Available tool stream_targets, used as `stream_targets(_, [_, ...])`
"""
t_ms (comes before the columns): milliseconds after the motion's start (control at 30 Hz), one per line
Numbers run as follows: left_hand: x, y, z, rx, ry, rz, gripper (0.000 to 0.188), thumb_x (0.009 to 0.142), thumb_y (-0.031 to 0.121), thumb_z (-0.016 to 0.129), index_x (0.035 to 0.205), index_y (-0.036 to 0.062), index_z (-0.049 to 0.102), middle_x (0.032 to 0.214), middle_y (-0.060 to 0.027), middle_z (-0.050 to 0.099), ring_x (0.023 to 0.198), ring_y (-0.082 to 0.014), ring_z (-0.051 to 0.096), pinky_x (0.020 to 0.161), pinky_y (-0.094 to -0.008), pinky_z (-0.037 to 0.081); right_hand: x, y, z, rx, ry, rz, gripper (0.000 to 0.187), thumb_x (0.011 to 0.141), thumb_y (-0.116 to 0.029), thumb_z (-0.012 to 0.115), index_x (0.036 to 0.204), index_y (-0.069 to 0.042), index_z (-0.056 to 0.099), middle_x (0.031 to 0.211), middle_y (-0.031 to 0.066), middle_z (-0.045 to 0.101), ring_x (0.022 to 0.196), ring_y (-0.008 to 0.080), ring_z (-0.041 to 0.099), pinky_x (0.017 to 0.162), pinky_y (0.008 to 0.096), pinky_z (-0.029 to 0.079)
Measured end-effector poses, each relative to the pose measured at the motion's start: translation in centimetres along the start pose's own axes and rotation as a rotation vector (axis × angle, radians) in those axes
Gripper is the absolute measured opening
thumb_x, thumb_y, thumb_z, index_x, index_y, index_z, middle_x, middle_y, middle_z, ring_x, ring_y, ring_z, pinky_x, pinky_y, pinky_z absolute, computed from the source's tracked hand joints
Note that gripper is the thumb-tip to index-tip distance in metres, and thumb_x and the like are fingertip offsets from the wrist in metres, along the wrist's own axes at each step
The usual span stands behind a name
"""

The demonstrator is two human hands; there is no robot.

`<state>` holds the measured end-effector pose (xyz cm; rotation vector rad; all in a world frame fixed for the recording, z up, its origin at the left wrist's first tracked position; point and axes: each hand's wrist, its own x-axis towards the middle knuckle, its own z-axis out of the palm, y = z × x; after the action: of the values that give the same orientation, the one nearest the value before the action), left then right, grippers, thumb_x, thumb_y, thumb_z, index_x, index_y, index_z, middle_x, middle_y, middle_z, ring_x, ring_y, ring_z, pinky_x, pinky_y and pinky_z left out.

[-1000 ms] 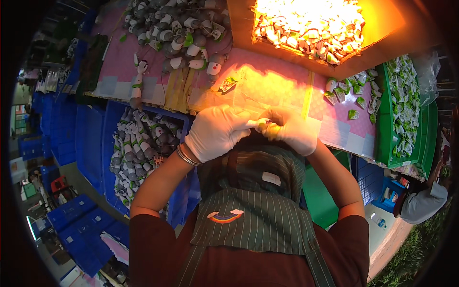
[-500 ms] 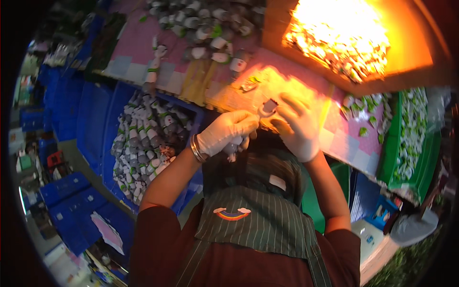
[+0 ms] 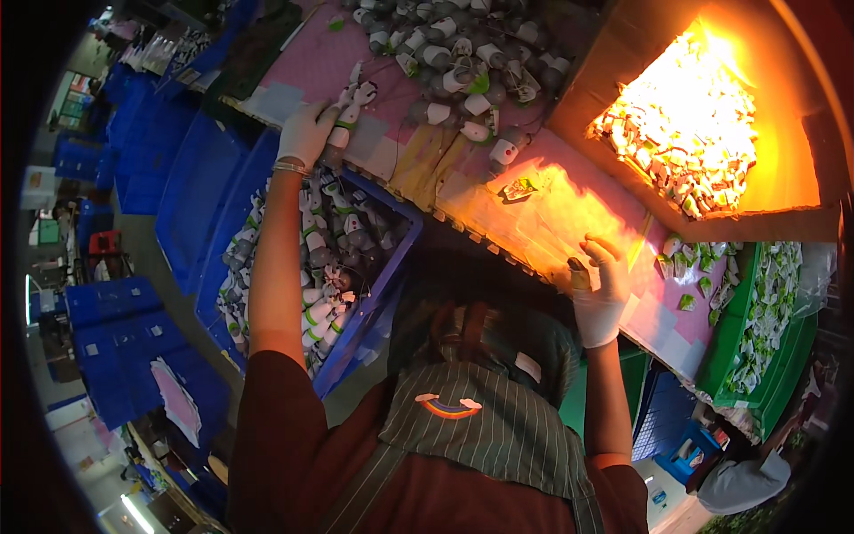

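My left hand (image 3: 307, 135), in a white glove, reaches to the table's left edge. Its fingers are closed at the side of a slim white-and-grey plastic piece with a green band (image 3: 343, 126); their far side is hidden. A similar white piece (image 3: 364, 93) lies just beyond it. My right hand (image 3: 601, 294), also gloved, is raised over the table's front edge with its fingers apart and bent, and nothing shows in it. A dark patch marks one of its fingertips. Left of it, a small clear-and-green piece (image 3: 518, 190) lies on the lit yellow work area (image 3: 556, 209).
A blue bin (image 3: 405, 233) full of white-and-grey pieces stands below the table's left side. Loose grey-and-white pieces (image 3: 445, 53) heap at the back. A brightly lit cardboard box (image 3: 796, 169) of small parts stands back right, near a green tray (image 3: 787, 356) of white-green parts.
My hands were together over the front edge with a grey-and-white piece in the left. The left hand has moved far left to the table edge; the right has drawn apart. The view has shifted.
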<state>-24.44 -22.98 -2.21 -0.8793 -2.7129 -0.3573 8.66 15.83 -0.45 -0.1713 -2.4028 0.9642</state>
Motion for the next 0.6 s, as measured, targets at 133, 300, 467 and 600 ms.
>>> stream_targets(133, [1.7,6.3,-0.2,0.041,0.144,-0.189,0.032,0.085,0.027,0.060,0.107,0.0052,0.065,0.108,-0.0185,0.065,0.097,-0.0393,0.061,0.083,-0.0448,0.048,-0.1,-0.5,0.5,0.010,-0.012,0.026,0.034,0.073,0.006,0.070,0.104,-0.004,0.063,0.109,0.0104,0.064,0.092,0.0204,0.062,0.077,0.0298,0.050])
stream_targets(300, [3.7,20.5,-0.8,-0.316,0.229,0.107,0.024,0.083,0.021,0.065,0.103,0.0079,0.066,0.098,-0.0169,0.064,0.088,-0.0362,0.062,0.080,-0.0446,0.048,1.1,-3.9,-0.5,0.271,-0.064,0.164,0.026,0.083,-0.004,0.068,0.107,-0.002,0.060,0.107,0.0114,0.064,0.091,0.0182,0.062,0.079,0.0306,0.050])
stream_targets(467, [3.4,23.8,6.2,-0.522,0.080,0.059,0.037,0.080,0.040,0.069,0.104,0.0117,0.066,0.092,-0.0155,0.064,0.080,-0.0355,0.062,0.069,-0.0452,0.051,7.8,-15.5,-4.2,1.285,-0.297,0.205,0.069,0.087,-0.056,0.057,0.125,0.000,0.046,0.106,0.0164,0.064,0.094,0.0232,0.063,0.081,0.0341,0.050])
stream_targets(600, [4.7,26.7,4.1,-0.102,-0.234,0.016,0.036,0.082,0.044,0.063,0.104,0.0155,0.064,0.092,-0.0171,0.065,0.079,-0.0387,0.063,0.066,-0.0478,0.051,6.4,-21.0,0.8,0.727,-0.598,-0.733,0.022,0.073,-0.026,0.067,0.087,-0.009,0.068,0.089,0.0087,0.065,0.086,0.0271,0.063,0.065,0.0352,0.050])
